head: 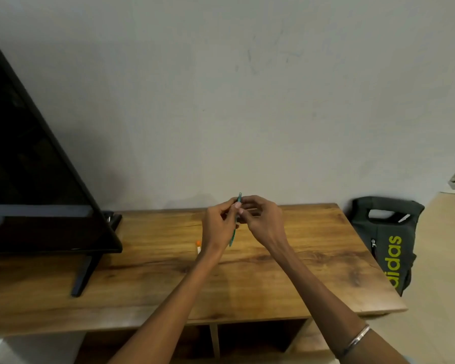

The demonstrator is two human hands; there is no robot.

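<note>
A thin teal stick-like thing, perhaps a pen or toothbrush, is held upright above the wooden tabletop. My left hand grips its middle with curled fingers. My right hand pinches its upper part, just below the top end that pokes out above both hands. Its lower end shows below my left hand. A small white tube with an orange cap lies on the wood, partly hidden behind my left wrist.
A black television on slanted feet stands at the left of the cabinet. A dark bag with yellow-green lettering leans against the cabinet's right end on the floor. A grey wall rises right behind the tabletop. Open shelf compartments lie below.
</note>
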